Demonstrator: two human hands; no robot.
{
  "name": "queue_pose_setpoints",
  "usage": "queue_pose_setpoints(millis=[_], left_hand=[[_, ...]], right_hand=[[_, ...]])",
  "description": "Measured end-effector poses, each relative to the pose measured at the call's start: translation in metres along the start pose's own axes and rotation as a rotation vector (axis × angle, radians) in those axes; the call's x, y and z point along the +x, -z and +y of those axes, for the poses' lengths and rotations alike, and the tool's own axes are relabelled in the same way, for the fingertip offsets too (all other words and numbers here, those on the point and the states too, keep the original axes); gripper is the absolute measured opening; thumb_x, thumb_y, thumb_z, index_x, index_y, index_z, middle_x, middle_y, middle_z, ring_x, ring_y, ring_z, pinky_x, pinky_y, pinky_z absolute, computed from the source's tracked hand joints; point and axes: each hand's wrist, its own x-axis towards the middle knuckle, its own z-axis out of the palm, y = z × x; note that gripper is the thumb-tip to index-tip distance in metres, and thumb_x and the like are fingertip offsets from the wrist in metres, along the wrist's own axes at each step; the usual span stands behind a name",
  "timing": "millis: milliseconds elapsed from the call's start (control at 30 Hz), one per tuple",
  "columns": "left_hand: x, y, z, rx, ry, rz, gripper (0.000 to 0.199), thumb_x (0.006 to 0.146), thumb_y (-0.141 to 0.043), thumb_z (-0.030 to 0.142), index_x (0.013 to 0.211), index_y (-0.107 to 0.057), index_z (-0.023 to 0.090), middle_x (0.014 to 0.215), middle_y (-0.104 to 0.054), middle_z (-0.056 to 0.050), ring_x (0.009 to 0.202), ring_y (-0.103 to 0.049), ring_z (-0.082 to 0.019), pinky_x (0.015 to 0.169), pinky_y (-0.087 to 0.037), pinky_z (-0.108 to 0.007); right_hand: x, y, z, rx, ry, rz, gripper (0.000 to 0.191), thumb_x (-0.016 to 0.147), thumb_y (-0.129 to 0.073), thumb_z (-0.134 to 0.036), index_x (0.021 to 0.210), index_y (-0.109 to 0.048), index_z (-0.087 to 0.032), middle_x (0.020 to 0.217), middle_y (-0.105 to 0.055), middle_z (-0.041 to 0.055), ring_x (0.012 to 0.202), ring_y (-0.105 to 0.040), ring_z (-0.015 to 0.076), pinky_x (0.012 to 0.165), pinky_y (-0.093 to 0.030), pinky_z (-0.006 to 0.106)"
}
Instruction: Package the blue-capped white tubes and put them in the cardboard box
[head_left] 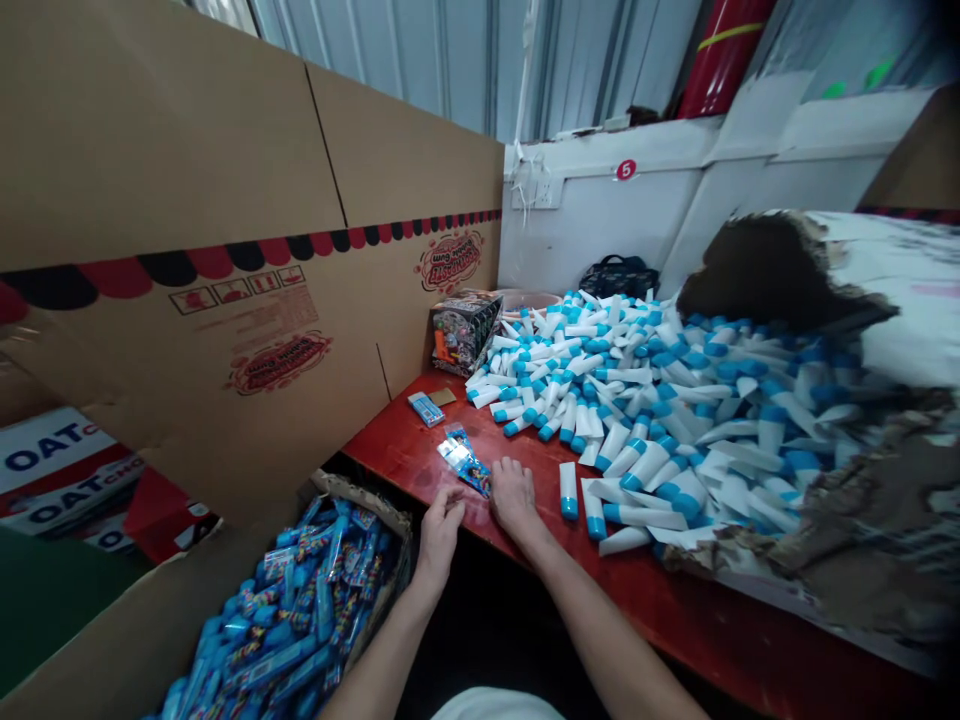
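Observation:
On the red table [397, 440] lie several flat, glossy blue printed plastic sleeves [466, 462], loosely overlapped. The fingers of my right hand [513, 494] are curled down at the near right end of these sleeves, closed on one; the fingertips are partly hidden. My left hand [441, 530] hovers at the table's front edge, just left of the sleeves, its fingers loosely bent, thumb and forefinger slightly apart, nothing visible between them. To the right of my right hand, a white tube with a blue cap [569, 490] lies alone beside a large heap of such tubes [600, 390].
A torn carton [900, 300] spills the tubes at right. At lower left, an open box [401, 540] holds many blue-wrapped tubes. A tall cardboard panel [360, 330] walls the left side. A blue-white packet [426, 408] and a printed display box [466, 330] stand farther back.

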Motion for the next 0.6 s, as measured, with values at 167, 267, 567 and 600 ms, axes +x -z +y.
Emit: queue_pose_setpoints(millis=[167,267,567,600], left_hand=[[0.0013,0.0,-0.0044,-0.008,-0.009,0.008,0.021,0.072,-0.059,0.027,0.09,-0.066,0.018,0.091,-0.069,-0.005,0.09,-0.061,-0.023,0.088,-0.043,-0.036],[0.0005,-0.0006,-0.0065,-0.024,-0.019,0.0,0.02,0.072,-0.059,0.028,0.088,-0.066,0.019,0.091,-0.069,-0.005,0.09,-0.061,-0.022,0.088,-0.042,-0.035],[0.0002,-0.0002,-0.0048,-0.012,-0.004,0.017,0.02,0.069,-0.062,0.029,0.085,-0.066,0.019,0.088,-0.069,-0.005,0.087,-0.062,-0.023,0.086,-0.044,-0.036],[0.0002,-0.0004,-0.0054,-0.004,-0.011,0.023,0.02,0.069,-0.061,0.029,0.086,-0.066,0.019,0.088,-0.069,-0.005,0.088,-0.062,-0.023,0.086,-0.044,-0.036]], right_hand=[[-0.0071,0.0028,0.0023,0.011,0.026,0.029,0.025,0.095,-0.043,-0.036,0.102,-0.057,-0.017,0.102,-0.057,0.0097,0.096,-0.048,0.0249,0.079,-0.031,0.035],[-0.0095,0.0038,0.0028,0.017,0.055,0.046,0.026,0.093,-0.046,-0.041,0.104,-0.056,-0.019,0.103,-0.056,0.0082,0.096,-0.048,0.0246,0.079,-0.031,0.035],[-0.0026,0.0012,0.0044,0.076,-0.037,0.041,0.019,0.095,-0.042,-0.026,0.097,-0.06,-0.021,0.099,-0.059,0.007,0.093,-0.05,0.0212,0.076,-0.03,0.032],[-0.003,0.0017,0.0065,0.089,-0.054,0.053,0.021,0.096,-0.041,-0.027,0.095,-0.061,-0.021,0.097,-0.06,0.0065,0.092,-0.051,0.0206,0.075,-0.03,0.031]])
